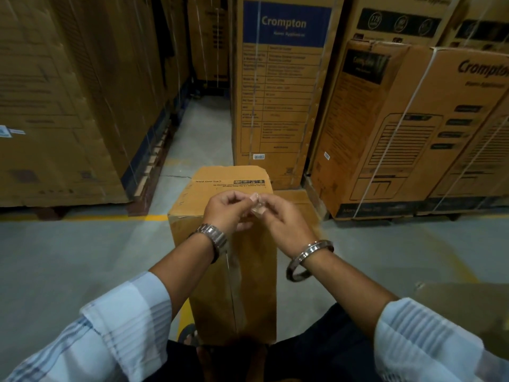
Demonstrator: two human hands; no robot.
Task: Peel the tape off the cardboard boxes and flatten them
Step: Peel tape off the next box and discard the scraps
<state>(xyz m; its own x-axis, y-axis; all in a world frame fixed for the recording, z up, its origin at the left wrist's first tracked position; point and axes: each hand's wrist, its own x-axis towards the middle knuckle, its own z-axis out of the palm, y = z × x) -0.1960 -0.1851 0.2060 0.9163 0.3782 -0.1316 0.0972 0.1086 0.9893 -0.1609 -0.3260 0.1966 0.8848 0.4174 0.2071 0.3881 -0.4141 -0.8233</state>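
A long brown ceiling-fan cardboard box [220, 271] stands upright on the floor between my legs, its top flap [230, 179] tipped away from me. Above it, my left hand [227, 212] and my right hand [283, 216] meet, and both pinch a small crumpled wad of clear tape [257, 205] between their fingertips. A thin seam line runs down the front face of the box. A watch sits on my left wrist and a metal bangle on my right.
Tall stacks of strapped Crompton cartons [278, 86] stand ahead and at the right [413, 133], more brown cartons on pallets at the left [55, 119]. A narrow aisle [203, 128] runs between them. A yellow line [110, 217] crosses the grey floor.
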